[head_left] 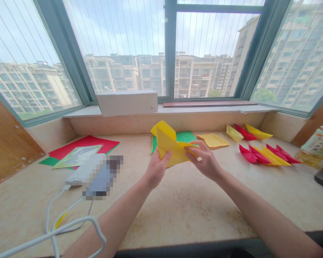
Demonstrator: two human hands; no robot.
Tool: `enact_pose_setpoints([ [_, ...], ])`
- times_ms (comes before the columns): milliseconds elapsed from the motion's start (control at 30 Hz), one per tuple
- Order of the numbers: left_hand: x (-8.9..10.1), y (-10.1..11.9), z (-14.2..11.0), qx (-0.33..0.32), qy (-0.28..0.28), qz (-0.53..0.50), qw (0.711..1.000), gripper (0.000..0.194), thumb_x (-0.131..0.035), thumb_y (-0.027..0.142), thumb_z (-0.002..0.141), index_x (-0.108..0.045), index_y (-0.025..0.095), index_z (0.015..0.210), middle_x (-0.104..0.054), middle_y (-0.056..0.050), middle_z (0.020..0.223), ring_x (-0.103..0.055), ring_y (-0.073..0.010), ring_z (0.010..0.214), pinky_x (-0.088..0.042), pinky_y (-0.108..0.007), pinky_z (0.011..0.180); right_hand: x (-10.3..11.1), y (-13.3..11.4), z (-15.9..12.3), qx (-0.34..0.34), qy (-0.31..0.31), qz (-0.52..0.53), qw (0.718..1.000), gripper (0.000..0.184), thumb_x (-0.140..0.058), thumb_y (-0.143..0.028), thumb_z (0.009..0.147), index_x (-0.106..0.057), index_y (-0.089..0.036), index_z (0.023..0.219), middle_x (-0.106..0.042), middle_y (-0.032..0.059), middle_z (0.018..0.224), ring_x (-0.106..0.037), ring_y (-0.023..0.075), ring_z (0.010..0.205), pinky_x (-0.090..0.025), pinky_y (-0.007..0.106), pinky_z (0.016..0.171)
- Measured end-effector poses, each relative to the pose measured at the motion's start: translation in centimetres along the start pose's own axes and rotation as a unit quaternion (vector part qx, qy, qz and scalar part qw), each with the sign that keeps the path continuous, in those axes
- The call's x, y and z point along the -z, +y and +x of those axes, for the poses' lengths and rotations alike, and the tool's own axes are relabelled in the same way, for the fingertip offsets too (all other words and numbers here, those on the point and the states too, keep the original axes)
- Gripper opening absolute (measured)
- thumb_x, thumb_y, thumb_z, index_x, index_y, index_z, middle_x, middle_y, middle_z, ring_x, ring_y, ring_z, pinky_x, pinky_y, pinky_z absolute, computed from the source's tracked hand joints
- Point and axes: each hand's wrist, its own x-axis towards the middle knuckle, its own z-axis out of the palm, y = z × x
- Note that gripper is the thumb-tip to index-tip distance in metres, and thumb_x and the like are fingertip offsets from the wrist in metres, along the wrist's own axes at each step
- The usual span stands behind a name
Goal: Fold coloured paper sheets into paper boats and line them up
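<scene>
I hold a partly folded yellow paper [169,142] in the air above the marble ledge [193,200]. My left hand [155,170] grips its lower left edge, thumb on top. My right hand [204,159] pinches its right side with fingers curled. Behind the yellow paper a green sheet [186,136] lies flat on the ledge, and an orange-yellow folded sheet [213,140] lies just to its right.
Several finished red and yellow folded pieces [263,153] lie at the right. Red and green sheets [83,147] are stacked at the left, near a white charger with cables [78,175]. A white box [127,102] stands on the windowsill. A bottle [318,143] stands far right.
</scene>
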Motion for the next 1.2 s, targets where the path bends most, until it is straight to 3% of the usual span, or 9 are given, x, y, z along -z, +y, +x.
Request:
enact_pose_setpoints([
  [233, -0.6, 1.0, -0.5, 0.004, 0.019, -0.027, 0.999, 0.053, -0.068, 0.034, 0.085, -0.045, 0.029, 0.133, -0.058, -0.009, 0.134, -0.063, -0.0251, 0.111, -0.055, -0.039, 0.092, -0.1, -0.8, 0.3, -0.034, 0.037, 0.023, 0.998, 0.028, -0.056, -0.025, 0.094, -0.067, -0.026, 0.120, -0.063, 0.0103, 0.113, -0.063, 0.0241, 0.104, -0.056, 0.043, 0.088],
  [467, -0.9, 1.0, -0.3, -0.005, 0.052, -0.030, 0.998, 0.049, -0.070, 0.031, 0.083, -0.048, 0.028, 0.127, -0.060, -0.007, 0.130, -0.063, -0.0250, 0.111, -0.057, -0.038, 0.089, -0.1, -2.0, 0.5, -0.052, 0.072, 0.035, 0.995, 0.023, -0.054, -0.025, 0.095, -0.069, -0.028, 0.113, -0.064, 0.0078, 0.106, -0.063, 0.0225, 0.099, -0.056, 0.039, 0.085],
  [600, -0.6, 0.9, 0.0, 0.000, 0.073, -0.017, 0.997, 0.046, -0.070, 0.030, 0.082, -0.051, 0.026, 0.124, -0.062, -0.008, 0.128, -0.064, -0.0257, 0.109, -0.058, -0.037, 0.085, 0.3, -1.5, 0.3, -0.019, 0.038, 0.009, 0.999, 0.031, -0.053, -0.026, 0.095, -0.060, -0.028, 0.125, -0.060, 0.0102, 0.118, -0.060, 0.0246, 0.111, -0.052, 0.043, 0.094],
  [733, 0.0, 1.3, 0.5, 0.001, 0.086, -0.034, 0.996, 0.045, -0.069, 0.027, 0.083, -0.053, 0.025, 0.124, -0.061, -0.008, 0.130, -0.064, -0.0238, 0.110, -0.058, -0.032, 0.083, 1.1, -0.4, 0.0, 0.015, -0.037, 0.003, 0.999, 0.060, -0.065, -0.038, 0.088, -0.042, -0.029, 0.142, -0.048, 0.0133, 0.141, -0.048, 0.0305, 0.130, -0.048, 0.050, 0.102],
  [867, 0.4, 1.4, 0.8, 0.022, 0.082, -0.043, 0.995, 0.043, -0.068, 0.023, 0.083, -0.054, 0.024, 0.123, -0.061, -0.009, 0.130, -0.064, -0.0224, 0.109, -0.058, -0.029, 0.082, 1.5, 0.1, 0.0, 0.013, -0.082, 0.010, 0.996, 0.064, -0.070, -0.044, 0.083, -0.045, -0.031, 0.140, -0.046, 0.0121, 0.145, -0.047, 0.0322, 0.131, -0.048, 0.051, 0.102],
  [1033, 0.1, 1.1, 0.5, 0.027, 0.071, -0.031, 0.997, 0.047, -0.071, 0.025, 0.081, -0.051, 0.025, 0.123, -0.062, -0.009, 0.129, -0.066, -0.0240, 0.106, -0.059, -0.036, 0.083, 0.3, 0.0, 0.0, -0.084, -0.036, 0.139, 0.986, 0.060, -0.070, -0.042, 0.084, -0.046, -0.030, 0.138, -0.059, 0.0116, 0.132, -0.060, 0.0280, 0.116, -0.054, 0.045, 0.095],
  [1133, 0.1, 1.1, 0.4, 0.007, 0.074, -0.019, 0.997, 0.048, -0.072, 0.025, 0.080, -0.050, 0.027, 0.122, -0.062, -0.007, 0.127, -0.065, -0.0238, 0.106, -0.058, -0.039, 0.086, -0.6, -0.5, 0.1, -0.162, -0.023, 0.279, 0.946, 0.074, -0.071, -0.043, 0.083, -0.032, -0.030, 0.145, -0.068, 0.0085, 0.110, -0.070, 0.0205, 0.084, -0.060, 0.037, 0.073],
  [1200, 0.2, 1.1, 0.5, -0.006, 0.074, -0.015, 0.997, 0.048, -0.073, 0.025, 0.079, -0.050, 0.029, 0.122, -0.062, -0.005, 0.124, -0.065, -0.0232, 0.106, -0.057, -0.040, 0.087, -0.8, -0.9, 0.4, -0.212, -0.021, 0.338, 0.917, 0.084, -0.074, -0.042, 0.080, -0.026, -0.029, 0.147, -0.069, 0.0016, 0.087, -0.065, 0.0159, 0.063, -0.058, 0.033, 0.060],
])
